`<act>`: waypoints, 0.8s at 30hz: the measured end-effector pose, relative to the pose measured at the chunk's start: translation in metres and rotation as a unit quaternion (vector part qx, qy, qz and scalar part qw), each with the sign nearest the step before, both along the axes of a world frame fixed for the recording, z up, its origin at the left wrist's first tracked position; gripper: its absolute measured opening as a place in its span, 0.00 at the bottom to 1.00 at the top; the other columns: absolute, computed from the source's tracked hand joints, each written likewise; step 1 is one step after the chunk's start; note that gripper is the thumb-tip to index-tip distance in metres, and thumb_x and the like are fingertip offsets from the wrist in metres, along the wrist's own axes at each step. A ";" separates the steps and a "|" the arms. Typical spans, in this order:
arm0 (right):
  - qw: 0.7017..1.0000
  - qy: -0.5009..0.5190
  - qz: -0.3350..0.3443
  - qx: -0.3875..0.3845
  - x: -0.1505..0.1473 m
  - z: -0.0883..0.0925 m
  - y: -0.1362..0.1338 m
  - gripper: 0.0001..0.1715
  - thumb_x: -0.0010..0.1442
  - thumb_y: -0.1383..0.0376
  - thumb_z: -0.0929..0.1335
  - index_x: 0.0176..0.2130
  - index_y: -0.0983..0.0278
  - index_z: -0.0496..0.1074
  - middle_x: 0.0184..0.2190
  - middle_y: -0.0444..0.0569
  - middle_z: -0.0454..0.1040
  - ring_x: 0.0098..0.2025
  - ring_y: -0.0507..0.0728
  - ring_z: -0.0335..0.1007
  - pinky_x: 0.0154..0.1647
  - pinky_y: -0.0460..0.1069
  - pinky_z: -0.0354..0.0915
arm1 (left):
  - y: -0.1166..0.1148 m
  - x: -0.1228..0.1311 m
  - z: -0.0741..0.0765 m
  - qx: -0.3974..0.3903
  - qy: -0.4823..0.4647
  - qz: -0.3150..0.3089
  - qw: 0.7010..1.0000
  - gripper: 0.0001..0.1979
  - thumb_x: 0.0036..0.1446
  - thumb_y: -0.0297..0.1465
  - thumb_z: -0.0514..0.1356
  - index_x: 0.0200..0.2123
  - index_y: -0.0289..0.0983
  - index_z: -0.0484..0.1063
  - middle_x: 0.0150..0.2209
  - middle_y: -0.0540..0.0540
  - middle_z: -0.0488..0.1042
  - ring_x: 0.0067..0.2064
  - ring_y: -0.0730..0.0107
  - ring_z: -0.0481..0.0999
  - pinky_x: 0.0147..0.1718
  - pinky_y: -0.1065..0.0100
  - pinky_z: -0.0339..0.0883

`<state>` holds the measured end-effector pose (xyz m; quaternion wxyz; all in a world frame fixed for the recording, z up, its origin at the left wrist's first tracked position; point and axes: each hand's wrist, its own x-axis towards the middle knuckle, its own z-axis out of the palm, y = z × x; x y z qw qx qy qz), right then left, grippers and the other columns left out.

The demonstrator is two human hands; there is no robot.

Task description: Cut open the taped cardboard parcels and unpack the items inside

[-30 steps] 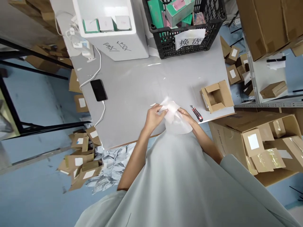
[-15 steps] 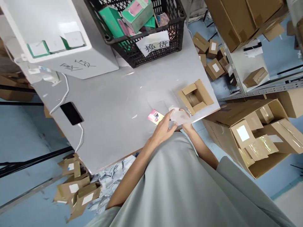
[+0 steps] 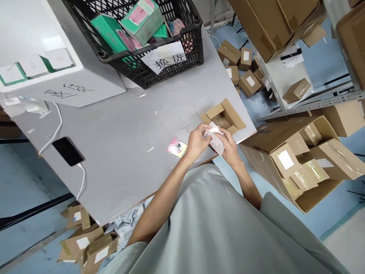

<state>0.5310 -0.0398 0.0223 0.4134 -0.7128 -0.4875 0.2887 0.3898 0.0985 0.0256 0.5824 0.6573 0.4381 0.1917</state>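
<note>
A thin white translucent sheet, perhaps tissue paper or a soft bag (image 3: pixel 217 144), is bunched between my two hands over the front edge of the table. My left hand (image 3: pixel 197 141) pinches its left side, fingers curled. On the other side my right hand (image 3: pixel 229 146) grips it with bent fingers. A small dark strip shows beneath the sheet; what it is I cannot make out. Just left of my left hand lies a pink and yellow printed card (image 3: pixel 177 147). Behind my hands stands a small open cardboard box (image 3: pixel 237 121), its flaps spread.
On the grey table (image 3: pixel 125 152) are a black crate (image 3: pixel 171 70) of green and pink boxes, a white bin (image 3: pixel 88 89) and a phone (image 3: pixel 68 151) on a white cable. A large carton (image 3: pixel 256 156) of parcels stands right of the table.
The sheet is now more crumpled, and my right hand has come up onto its right side with its fingers showing. My view has shifted, so the table items appear further left.
</note>
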 end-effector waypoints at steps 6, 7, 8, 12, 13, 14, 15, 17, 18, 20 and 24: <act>0.978 -0.169 -0.019 -0.116 0.053 -0.024 0.036 0.23 0.72 0.70 0.68 0.61 0.62 0.83 0.61 0.59 0.82 0.63 0.69 0.79 0.68 0.61 0.74 | -0.004 -0.007 0.004 -0.053 -0.046 -0.025 0.997 0.14 0.68 0.37 0.66 0.53 0.42 0.84 0.55 0.42 0.88 0.55 0.56 0.87 0.56 0.58 0.79; 0.965 -0.199 -0.031 -0.168 0.059 -0.030 0.048 0.24 0.71 0.73 0.67 0.60 0.65 0.83 0.59 0.63 0.83 0.63 0.70 0.79 0.67 0.61 0.74 | -0.004 -0.015 0.002 -0.058 -0.048 -0.020 0.997 0.14 0.69 0.39 0.66 0.53 0.42 0.84 0.56 0.41 0.88 0.57 0.55 0.87 0.58 0.56 0.79; 0.949 -0.223 -0.037 -0.221 0.064 -0.035 0.060 0.26 0.70 0.76 0.65 0.60 0.68 0.83 0.57 0.65 0.83 0.62 0.71 0.79 0.67 0.61 0.74 | -0.005 -0.025 -0.002 -0.064 -0.047 -0.014 0.997 0.15 0.68 0.41 0.67 0.52 0.41 0.84 0.56 0.40 0.88 0.58 0.53 0.87 0.60 0.55 0.79; 0.900 -0.259 0.017 -0.350 0.068 -0.054 0.099 0.32 0.69 0.80 0.62 0.63 0.69 0.81 0.60 0.68 0.82 0.65 0.70 0.79 0.68 0.60 0.72 | -0.007 -0.074 -0.032 -0.091 -0.018 0.041 0.995 0.21 0.64 0.50 0.70 0.50 0.41 0.83 0.54 0.37 0.88 0.59 0.49 0.87 0.62 0.51 0.78; 0.899 -0.257 0.036 -0.353 0.068 -0.055 0.103 0.33 0.70 0.79 0.62 0.67 0.68 0.79 0.63 0.68 0.81 0.65 0.70 0.79 0.69 0.60 0.71 | -0.008 -0.088 -0.041 -0.096 -0.004 0.061 0.994 0.22 0.62 0.51 0.70 0.50 0.40 0.83 0.54 0.37 0.88 0.58 0.49 0.86 0.62 0.51 0.78; 0.902 -0.253 0.050 -0.347 0.068 -0.055 0.104 0.34 0.70 0.78 0.63 0.70 0.68 0.76 0.65 0.68 0.79 0.66 0.70 0.78 0.70 0.61 0.71 | -0.009 -0.102 -0.050 -0.100 0.013 0.081 0.992 0.23 0.61 0.51 0.70 0.49 0.40 0.83 0.54 0.37 0.88 0.58 0.48 0.86 0.61 0.50 0.79; 0.907 -0.250 0.056 -0.335 0.069 -0.052 0.101 0.36 0.70 0.77 0.65 0.73 0.68 0.73 0.67 0.69 0.78 0.67 0.70 0.78 0.70 0.62 0.70 | -0.010 -0.117 -0.057 -0.106 0.031 0.100 0.989 0.22 0.60 0.51 0.70 0.48 0.40 0.83 0.54 0.37 0.88 0.57 0.48 0.86 0.61 0.50 0.79; 0.922 -0.250 0.045 -0.291 0.068 -0.040 0.090 0.41 0.68 0.74 0.66 0.77 0.68 0.67 0.70 0.70 0.76 0.69 0.72 0.76 0.72 0.65 0.70 | -0.013 -0.145 -0.070 -0.120 0.065 0.138 0.981 0.20 0.59 0.48 0.70 0.47 0.41 0.83 0.55 0.38 0.87 0.56 0.48 0.86 0.61 0.49 0.79; 0.931 -0.253 0.029 -0.263 0.066 -0.032 0.083 0.41 0.69 0.74 0.66 0.78 0.67 0.65 0.69 0.70 0.77 0.69 0.73 0.76 0.72 0.67 0.69 | -0.014 -0.158 -0.076 -0.129 0.078 0.159 0.976 0.19 0.58 0.46 0.70 0.47 0.41 0.83 0.56 0.38 0.87 0.56 0.48 0.86 0.60 0.49 0.78; 0.947 -0.259 -0.007 -0.188 0.053 -0.018 0.071 0.38 0.73 0.70 0.64 0.78 0.64 0.65 0.71 0.67 0.75 0.72 0.73 0.74 0.74 0.70 0.68 | -0.017 -0.181 -0.087 -0.153 0.097 0.209 0.961 0.19 0.58 0.43 0.70 0.49 0.40 0.82 0.57 0.38 0.86 0.56 0.49 0.85 0.60 0.50 0.78; 0.974 -0.177 0.090 -0.109 -0.019 -0.026 0.073 0.26 0.79 0.59 0.65 0.71 0.61 0.74 0.68 0.63 0.79 0.67 0.68 0.78 0.71 0.63 0.72 | -0.025 -0.204 -0.114 -0.266 0.112 0.323 0.901 0.20 0.56 0.37 0.71 0.51 0.39 0.77 0.56 0.37 0.84 0.56 0.51 0.83 0.59 0.51 0.77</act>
